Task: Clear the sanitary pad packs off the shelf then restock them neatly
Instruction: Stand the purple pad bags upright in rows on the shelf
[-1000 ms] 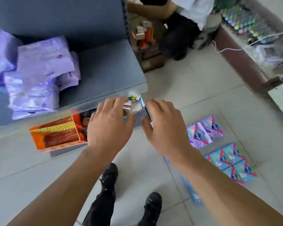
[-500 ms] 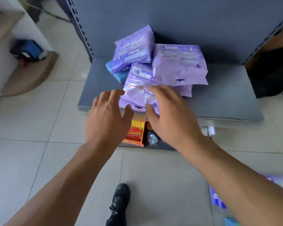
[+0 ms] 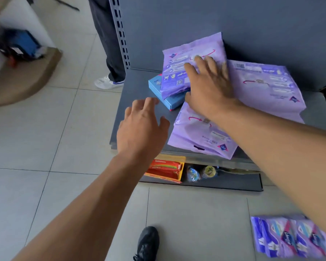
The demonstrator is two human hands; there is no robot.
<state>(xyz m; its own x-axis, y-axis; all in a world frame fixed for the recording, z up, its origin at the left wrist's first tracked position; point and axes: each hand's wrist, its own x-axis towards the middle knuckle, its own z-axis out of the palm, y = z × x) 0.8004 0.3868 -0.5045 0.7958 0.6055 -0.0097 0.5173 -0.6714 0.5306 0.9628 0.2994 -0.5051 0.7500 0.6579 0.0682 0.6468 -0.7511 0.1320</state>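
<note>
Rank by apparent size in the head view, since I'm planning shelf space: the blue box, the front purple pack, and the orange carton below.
1. Front purple pack, clearly largest.
2. Blue box and orange carton: both partly hidden, so I won't rank them.

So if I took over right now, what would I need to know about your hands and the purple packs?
Right hand: open, fingers spread flat on the top purple pack.
Left hand: open, holding nothing, above the shelf edge.
On the shelf: three purple packs in a loose pile, partly over a blue box.
Done: some packs already lie on the floor.
Left: clear the pile off, then restock everything neatly.
</note>
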